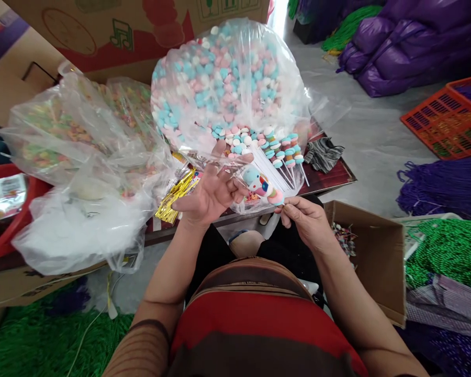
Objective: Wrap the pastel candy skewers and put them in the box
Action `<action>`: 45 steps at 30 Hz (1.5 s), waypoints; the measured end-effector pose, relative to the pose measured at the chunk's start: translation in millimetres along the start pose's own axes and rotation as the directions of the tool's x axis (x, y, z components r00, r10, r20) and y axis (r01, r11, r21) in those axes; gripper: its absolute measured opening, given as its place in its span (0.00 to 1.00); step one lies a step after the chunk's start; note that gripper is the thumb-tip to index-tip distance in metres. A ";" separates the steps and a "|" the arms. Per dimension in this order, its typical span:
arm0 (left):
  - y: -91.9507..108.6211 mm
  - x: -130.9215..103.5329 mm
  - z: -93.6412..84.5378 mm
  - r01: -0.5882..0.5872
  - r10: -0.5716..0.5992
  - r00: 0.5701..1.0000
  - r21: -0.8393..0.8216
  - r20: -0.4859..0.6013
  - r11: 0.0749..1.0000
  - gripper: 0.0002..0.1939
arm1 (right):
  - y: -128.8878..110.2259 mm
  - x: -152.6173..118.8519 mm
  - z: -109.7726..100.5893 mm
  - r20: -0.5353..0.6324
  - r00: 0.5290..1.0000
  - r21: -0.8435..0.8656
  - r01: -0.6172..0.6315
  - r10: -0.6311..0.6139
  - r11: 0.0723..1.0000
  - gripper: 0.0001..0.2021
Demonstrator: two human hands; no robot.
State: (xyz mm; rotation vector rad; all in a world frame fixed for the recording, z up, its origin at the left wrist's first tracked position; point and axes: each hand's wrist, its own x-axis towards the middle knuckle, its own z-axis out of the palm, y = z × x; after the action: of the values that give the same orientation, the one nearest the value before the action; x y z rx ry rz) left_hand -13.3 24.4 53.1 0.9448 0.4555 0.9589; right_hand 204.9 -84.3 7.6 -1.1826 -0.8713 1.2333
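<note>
My right hand (304,217) pinches the lower end of a marshmallow candy stick (275,196), just below its pink and blue pieces. A clear printed wrapper (257,180) with coloured dots covers the upper part of the candy. My left hand (212,193) is palm up, thumb stretched out and fingers apart, its fingertips beside the wrapper and seemingly touching it. Behind it lie white sticks (272,170) and several finished candy sticks (288,149). Gold tinsel ties (175,196) rest by my left wrist.
A large clear bag of pink, blue and white marshmallows (227,73) fills the table's back. Bags of gummy candy (74,125) stand left, near a red basin (35,191). An open cardboard box (377,256) is at my right; an orange crate (447,115) sits beyond.
</note>
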 end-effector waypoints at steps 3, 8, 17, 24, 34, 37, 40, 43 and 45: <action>0.1 4.7 12.6 -0.009 0.009 0.997 0.002 -0.075 1.000 0.42 | 2.4 -0.5 1.7 0.019 1.000 -0.032 0.025 -0.025 0.999 0.17; -18.0 11.2 33.2 -0.051 0.059 0.972 0.041 -0.225 0.998 0.26 | 15.7 -5.7 19.2 -0.097 0.977 -0.209 0.168 -0.191 0.963 0.15; -8.6 0.0 37.1 -0.182 0.184 0.980 0.032 -0.071 0.983 0.40 | 31.6 -7.7 37.7 -0.096 0.988 0.020 0.123 -0.121 0.992 0.16; -10.7 7.5 54.0 -0.199 0.196 0.959 0.008 -0.203 0.980 0.21 | 24.6 -11.5 35.5 0.023 1.000 0.045 0.006 -0.007 0.999 0.18; -15.9 7.9 53.8 -0.121 0.132 0.976 0.075 -0.170 0.990 0.24 | 24.5 -8.8 41.8 0.092 0.991 0.223 -0.114 0.095 0.968 0.18; -27.4 8.2 52.0 -0.104 0.114 0.985 0.085 -0.131 0.991 0.21 | 23.2 -9.6 50.5 -0.047 0.998 0.225 -0.028 0.039 0.974 0.17; -34.1 4.4 45.7 -0.058 0.064 0.996 0.093 -0.067 0.994 0.20 | 21.1 -10.0 57.3 0.018 0.997 0.305 -0.076 0.074 0.949 0.18; -24.0 1.8 33.9 -0.023 0.019 0.999 0.074 0.043 0.997 0.34 | 20.6 -8.3 56.9 0.126 0.985 0.348 -0.151 0.114 0.925 0.20; -11.8 3.6 28.1 -0.050 0.048 0.997 0.031 0.067 0.998 0.42 | 21.9 -6.9 54.2 0.142 0.983 0.328 -0.154 0.112 0.932 0.21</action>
State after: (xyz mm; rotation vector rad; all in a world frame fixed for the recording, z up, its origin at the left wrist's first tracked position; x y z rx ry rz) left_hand 14.0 11.4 58.5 1.0182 0.3948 0.9645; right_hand 146.7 -82.2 -1.4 -0.9071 -0.6403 1.5113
